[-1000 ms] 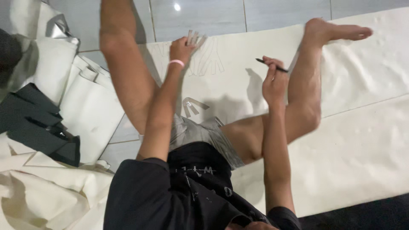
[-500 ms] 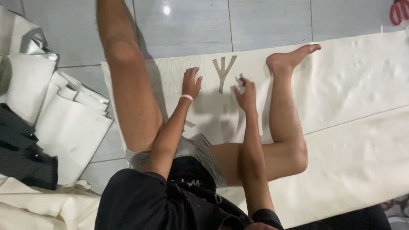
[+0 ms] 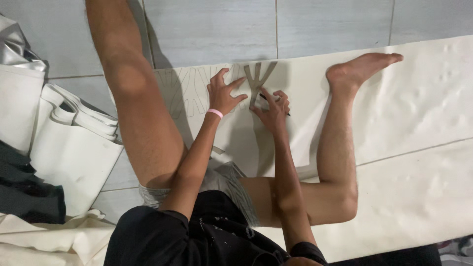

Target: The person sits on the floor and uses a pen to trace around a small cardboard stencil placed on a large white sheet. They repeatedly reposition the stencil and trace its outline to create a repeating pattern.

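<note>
Item, far left: folded cream cloth pieces [image 3: 69, 148] and dark fabric [image 3: 24, 192] lying on the grey floor tiles [image 3: 212, 29]. Item: my left hand [image 3: 224, 93], pink wristband [image 3: 215, 113] on, now resting fingers spread and flat on the cream sheet [image 3: 419, 113], gripping nothing; a second ago it was pressing farther off. Item: tan branching template [image 3: 258, 79], stiff and flat, lying on that sheet between my hands. Item: my right hand [image 3: 272, 109], having come in beside it, is pinching a thin dark pen [image 3: 263, 97] at the template's stem, so tracing is underway. Faint earlier outlines [image 3: 189, 91] showing leftward.
</note>
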